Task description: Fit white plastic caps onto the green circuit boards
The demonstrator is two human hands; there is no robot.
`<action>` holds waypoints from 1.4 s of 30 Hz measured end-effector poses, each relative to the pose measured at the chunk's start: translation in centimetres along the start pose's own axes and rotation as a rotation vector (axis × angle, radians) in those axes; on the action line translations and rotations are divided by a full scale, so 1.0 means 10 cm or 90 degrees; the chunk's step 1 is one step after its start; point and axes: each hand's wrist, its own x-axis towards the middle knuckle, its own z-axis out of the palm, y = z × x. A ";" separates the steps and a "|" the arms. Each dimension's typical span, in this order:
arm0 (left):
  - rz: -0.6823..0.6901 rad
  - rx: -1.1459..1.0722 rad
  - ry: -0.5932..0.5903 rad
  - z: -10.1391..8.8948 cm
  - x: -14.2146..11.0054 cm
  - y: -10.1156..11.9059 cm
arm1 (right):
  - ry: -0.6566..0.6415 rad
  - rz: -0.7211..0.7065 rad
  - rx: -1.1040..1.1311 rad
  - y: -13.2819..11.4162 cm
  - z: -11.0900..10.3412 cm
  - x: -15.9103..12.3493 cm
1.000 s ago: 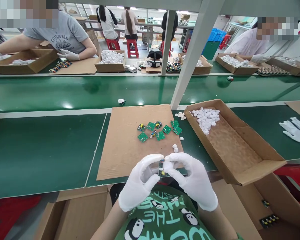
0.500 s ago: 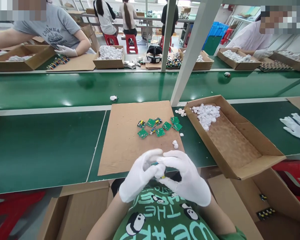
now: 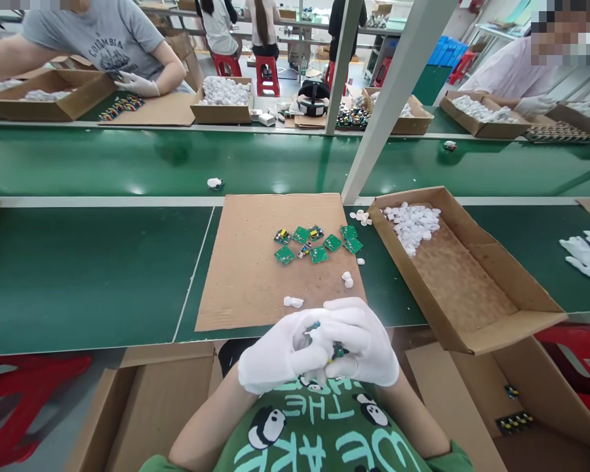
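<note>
My left hand (image 3: 278,353) and my right hand (image 3: 368,344), both in white gloves, meet in front of my chest at the table's near edge. Between their bent fingers is a small circuit board (image 3: 339,349), mostly covered by the gloves; a white part may be with it, but it blends with the gloves. Just beyond my fingers, small white plastic pieces (image 3: 294,302) lie on a cardboard sheet (image 3: 240,275). Farther up the sheet are several green circuit boards (image 3: 319,254), some showing yellow and black components. Another white pair (image 3: 347,280) rests near the sheet's right edge.
An open cardboard box (image 3: 476,282) with white pieces (image 3: 415,226) stands at the right, beside spare gloves (image 3: 587,255). Behind a slanted post (image 3: 388,85) runs a green conveyor belt (image 3: 255,160) carrying a small white-topped unit (image 3: 215,183). Co-workers sit across it.
My hands have drawn closer together around the circuit board. White pieces on the cardboard near my left hand have come into view. The white-topped unit on the belt has shifted left.
</note>
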 end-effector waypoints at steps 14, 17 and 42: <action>-0.032 -0.050 0.139 0.22 0.05 0.04 | -0.004 0.006 0.074 -0.07 -0.05 -0.12; 0.001 -0.052 0.060 0.19 0.01 0.05 | 0.031 0.041 0.058 -0.09 -0.01 -0.13; 0.046 0.057 -0.027 0.07 -0.08 0.14 | -0.158 -0.038 -0.102 -0.14 -0.15 0.14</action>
